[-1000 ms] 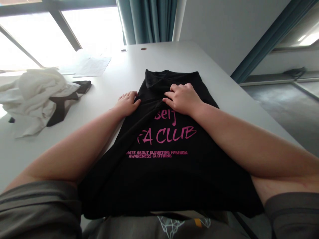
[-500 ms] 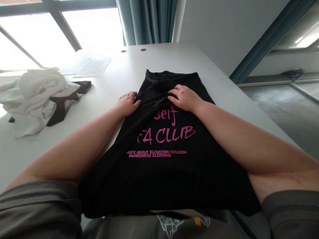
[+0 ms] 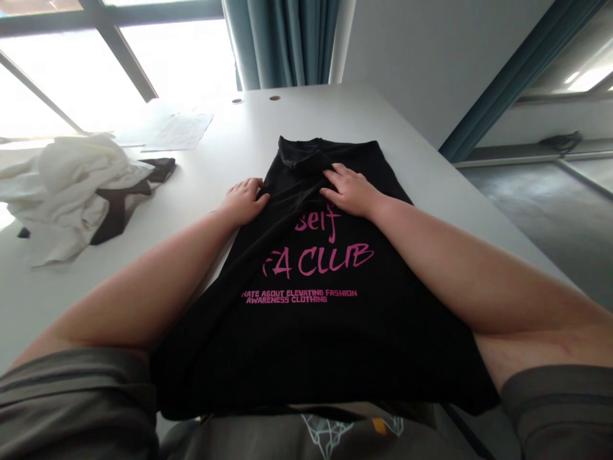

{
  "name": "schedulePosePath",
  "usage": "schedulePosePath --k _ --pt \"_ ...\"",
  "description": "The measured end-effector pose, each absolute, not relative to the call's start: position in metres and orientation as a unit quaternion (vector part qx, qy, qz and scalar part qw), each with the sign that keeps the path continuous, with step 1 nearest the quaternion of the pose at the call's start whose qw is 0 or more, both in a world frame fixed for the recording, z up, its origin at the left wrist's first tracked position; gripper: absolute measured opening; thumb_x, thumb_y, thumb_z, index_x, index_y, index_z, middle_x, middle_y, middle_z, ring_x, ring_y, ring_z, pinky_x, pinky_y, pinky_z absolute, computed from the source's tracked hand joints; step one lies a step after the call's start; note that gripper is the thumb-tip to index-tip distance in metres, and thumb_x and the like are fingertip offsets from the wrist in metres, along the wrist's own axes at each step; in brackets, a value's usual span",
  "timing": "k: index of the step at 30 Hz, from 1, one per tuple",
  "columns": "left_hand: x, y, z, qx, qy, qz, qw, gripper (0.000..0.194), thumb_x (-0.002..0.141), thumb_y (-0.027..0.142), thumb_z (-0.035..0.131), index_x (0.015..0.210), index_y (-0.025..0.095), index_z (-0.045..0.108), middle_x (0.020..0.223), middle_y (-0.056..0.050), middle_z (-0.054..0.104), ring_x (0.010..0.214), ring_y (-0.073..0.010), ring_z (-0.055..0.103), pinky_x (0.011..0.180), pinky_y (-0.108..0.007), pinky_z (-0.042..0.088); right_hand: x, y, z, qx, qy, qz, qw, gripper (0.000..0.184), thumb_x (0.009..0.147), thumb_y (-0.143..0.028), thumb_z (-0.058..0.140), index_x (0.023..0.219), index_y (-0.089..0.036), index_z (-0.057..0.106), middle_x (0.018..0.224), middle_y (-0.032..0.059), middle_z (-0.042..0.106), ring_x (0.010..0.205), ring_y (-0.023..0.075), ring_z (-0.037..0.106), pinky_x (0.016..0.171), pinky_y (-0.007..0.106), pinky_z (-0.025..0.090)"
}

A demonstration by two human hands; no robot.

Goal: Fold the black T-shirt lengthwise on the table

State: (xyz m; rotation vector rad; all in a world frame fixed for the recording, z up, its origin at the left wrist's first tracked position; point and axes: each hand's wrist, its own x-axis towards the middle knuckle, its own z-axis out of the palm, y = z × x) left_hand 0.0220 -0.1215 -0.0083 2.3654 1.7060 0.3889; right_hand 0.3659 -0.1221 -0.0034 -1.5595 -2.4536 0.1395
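Head view: black shirt (image 3: 311,345) is lying on the surface (image 3: 306,116), its collar-end fold (image 3: 299,160) newly deepening, leaving it uneven; right hand (image 3: 353,193) is resting open, left hand (image 3: 243,201) is touching the edge, grip unclear.

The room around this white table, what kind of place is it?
Possibly a workroom or small office, though I can't be sure: a big white table with round holes in its top, loose papers by the window, and heaped white cloth.
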Motion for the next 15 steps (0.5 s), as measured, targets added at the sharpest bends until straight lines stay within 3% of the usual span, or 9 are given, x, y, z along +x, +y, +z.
schedulePosePath --k 3,8,12,15 --pt "0.022 -0.121 -0.008 0.799 0.580 0.127 0.099 0.050 0.113 0.046 0.053 0.157 0.026 0.063 0.171 -0.013 0.062 0.165 -0.0359 0.051 0.143 -0.056 0.036 0.362 -0.125 -0.001 -0.540 -0.831 0.026 0.131 0.088 0.114 -0.074 0.036 0.176 -0.014 0.056 0.181 0.0218 0.046 0.162 0.0412 0.052 0.134 0.061 0.048" --pt "0.023 -0.122 -0.006 0.800 0.579 0.121 0.098 0.050 0.113 0.045 0.053 0.158 0.024 0.062 0.173 -0.015 0.059 0.166 -0.0360 0.051 0.142 -0.055 0.036 0.358 -0.129 0.008 -0.583 -0.799 0.004 0.148 0.079 0.116 -0.067 0.031 0.138 -0.013 0.084 0.142 0.0217 0.072 0.131 0.0347 0.069 0.123 0.052 0.054" --pt "0.023 -0.123 -0.006 0.801 0.578 0.123 0.096 0.048 0.114 0.045 0.054 0.157 0.026 0.062 0.171 -0.013 0.061 0.165 -0.0361 0.052 0.142 -0.056 0.037 0.365 -0.121 0.004 -0.598 -0.788 0.000 0.149 0.075 0.115 -0.065 0.034 0.116 -0.012 0.088 0.123 0.0218 0.075 0.118 0.0317 0.068 0.111 0.048 0.056" --pt "0.023 -0.122 -0.007 0.799 0.580 0.125 0.097 0.047 0.114 0.046 0.054 0.156 0.027 0.062 0.171 -0.013 0.061 0.165 -0.0355 0.052 0.142 -0.055 0.037 0.372 -0.113 -0.004 -0.569 -0.807 -0.001 0.154 0.071 0.114 -0.066 0.042 0.110 -0.012 0.087 0.119 0.0206 0.074 0.114 0.0297 0.065 0.111 0.048 0.055"
